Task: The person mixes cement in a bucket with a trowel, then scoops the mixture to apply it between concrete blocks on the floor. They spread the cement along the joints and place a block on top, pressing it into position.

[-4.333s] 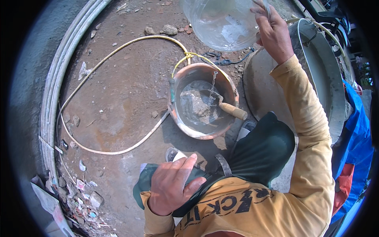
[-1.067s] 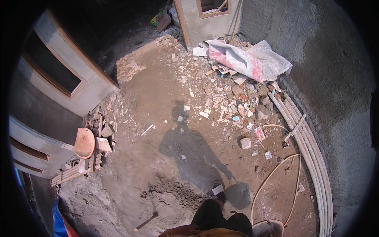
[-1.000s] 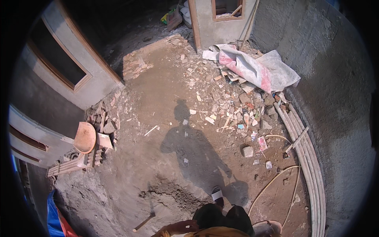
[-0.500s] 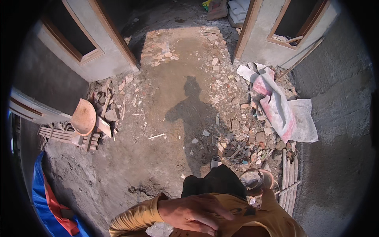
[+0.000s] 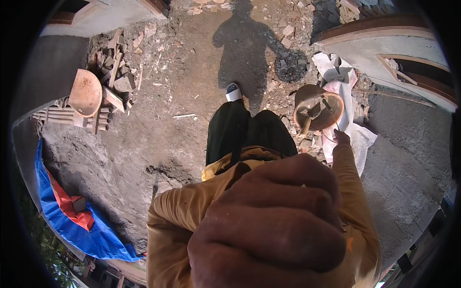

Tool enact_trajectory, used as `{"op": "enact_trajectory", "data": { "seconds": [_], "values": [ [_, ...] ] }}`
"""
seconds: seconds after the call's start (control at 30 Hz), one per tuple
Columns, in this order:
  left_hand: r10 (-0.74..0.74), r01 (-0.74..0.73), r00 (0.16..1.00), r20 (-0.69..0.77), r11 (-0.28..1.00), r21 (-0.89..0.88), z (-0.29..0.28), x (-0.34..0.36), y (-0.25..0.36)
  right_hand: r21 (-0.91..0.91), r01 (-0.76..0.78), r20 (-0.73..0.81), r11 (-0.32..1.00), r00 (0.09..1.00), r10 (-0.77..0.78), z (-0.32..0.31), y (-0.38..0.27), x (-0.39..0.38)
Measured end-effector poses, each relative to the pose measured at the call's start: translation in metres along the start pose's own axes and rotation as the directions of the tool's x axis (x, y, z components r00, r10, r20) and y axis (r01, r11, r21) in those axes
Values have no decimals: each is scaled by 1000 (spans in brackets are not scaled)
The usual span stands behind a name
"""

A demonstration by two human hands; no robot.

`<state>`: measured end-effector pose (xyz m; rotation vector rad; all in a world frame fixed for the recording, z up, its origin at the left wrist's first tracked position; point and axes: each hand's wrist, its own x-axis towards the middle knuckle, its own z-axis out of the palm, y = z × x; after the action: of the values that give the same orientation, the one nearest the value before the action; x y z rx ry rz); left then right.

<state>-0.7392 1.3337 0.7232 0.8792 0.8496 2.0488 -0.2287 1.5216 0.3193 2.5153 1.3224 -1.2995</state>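
Note:
My left hand (image 5: 271,218) is curled into a fist close in front of the view, large and a little blurred. No object shows in it, and its palm side is hidden. On the right, my right hand (image 5: 342,138) grips the thin handle of a brown bucket (image 5: 307,92), which hangs tilted with its mouth toward me. Inside the bucket lie greyish items and a stubby wooden handle (image 5: 306,126). Behind the bucket, a white sack (image 5: 359,137) with pink stains is spread over rubble.
At left, an orange-tan curved scoop-like piece (image 5: 85,93) leans by stacked poles (image 5: 65,117) and broken boards (image 5: 115,72). A blue and red tarpaulin (image 5: 72,221) lies at lower left. Tile and brick rubble (image 5: 288,31) covers the ground ahead, beside a wood-framed wall (image 5: 384,43).
My left hand has risen from my belly toward the view and closed into a fist. My right hand has lifted the bucket forward and up. The view has tipped down toward my body.

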Motion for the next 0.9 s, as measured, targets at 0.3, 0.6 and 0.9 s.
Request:
{"op": "enact_trajectory", "data": {
  "seconds": [0.3, 0.6, 0.9],
  "values": [
    [237, 55, 949, 209, 526, -849, 1, 223, -80, -119, -39, 52, 992, 998, 45, -17, -203, 83],
    [290, 199, 823, 488, 658, -726, 3, 500, -160, 58, -287, 509, 956, 833, 219, 42, -339, 202],
    [62, 337, 735, 675, 830, -444, -37, 718, -202, -252, -201, 318, 947, 907, 276, 12, -490, 216]
  ]
}}
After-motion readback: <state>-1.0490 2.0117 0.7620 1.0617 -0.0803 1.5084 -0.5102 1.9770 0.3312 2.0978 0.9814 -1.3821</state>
